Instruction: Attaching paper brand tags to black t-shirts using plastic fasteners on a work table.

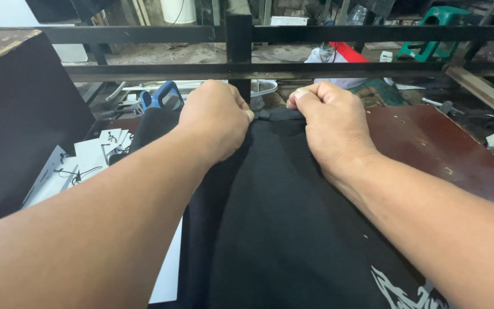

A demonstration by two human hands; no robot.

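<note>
both hands pinch the far edge of a black garment

here, in the head view, a black garment (270, 229) lies spread on a dark red-brown table (430, 149), running from the near edge of the picture up to the far side, where its collar edge sits just below a black metal rail (315, 70). the left hand (215, 117) is curled into a loose fist at that far edge, fingers folded under and thumb pressed against them, with the cloth caught between them. the right hand (330, 123) mirrors it just beside, knuckles up, thumb tip bearing down on the fabric, fingers tucked beneath and closed on the edge. a short strip of the edge shows between the two hands, stretched flat; the rest of the cloth lies below the wrists and forearms. a white print (401, 289) shows on the garment near the right forearm. to the left, white paper tags (81, 163) lie scattered, and a blue handle (164, 94) stands behind the left hand.
</note>
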